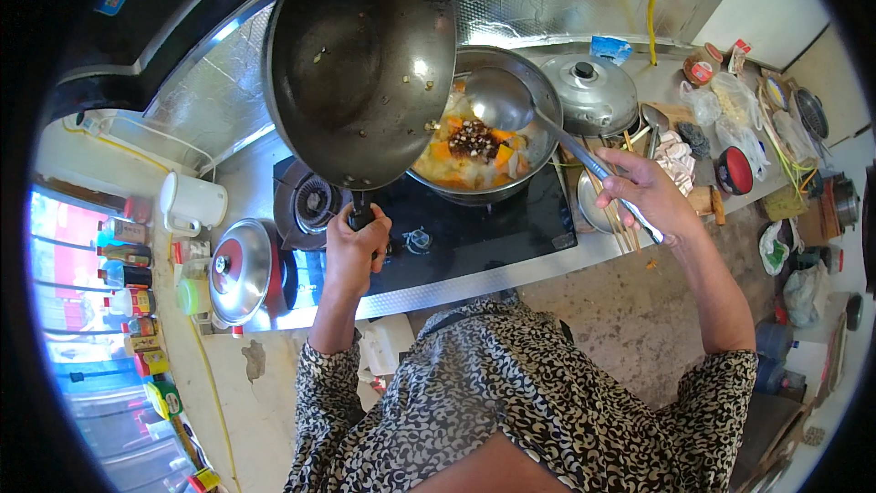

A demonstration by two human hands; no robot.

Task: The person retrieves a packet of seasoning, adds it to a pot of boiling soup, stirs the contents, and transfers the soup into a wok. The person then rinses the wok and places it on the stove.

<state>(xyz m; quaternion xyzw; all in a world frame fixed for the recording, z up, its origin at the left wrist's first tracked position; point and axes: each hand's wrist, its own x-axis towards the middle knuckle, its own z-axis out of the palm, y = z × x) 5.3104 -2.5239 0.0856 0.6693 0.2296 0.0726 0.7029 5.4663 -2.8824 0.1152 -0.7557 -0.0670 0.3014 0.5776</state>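
Note:
My left hand [356, 246] is wrapped round the black handle of a dark frying pan [347, 64], raised and tipped over the left side of a metal pot [547, 91]. A few small bits cling to the pan's inside. In the pot lie orange chunks and pale pieces in broth [447, 169], topped by a dark heap of chopped bits [474, 140]. My right hand [643, 192] grips a long-handled metal ladle [502, 100], its bowl over the pot beside the pan's rim. Thin wooden chopsticks [628, 236] also run under that hand; their grip is partly hidden.
The pot sits on a black gas hob [456, 237] beside a bare burner [315, 203]. A lidded pot [589, 96] stands to the right, a red pot with a steel lid [245, 272] to the left. A white jug [193, 203] and several bottles [137, 301] line the left.

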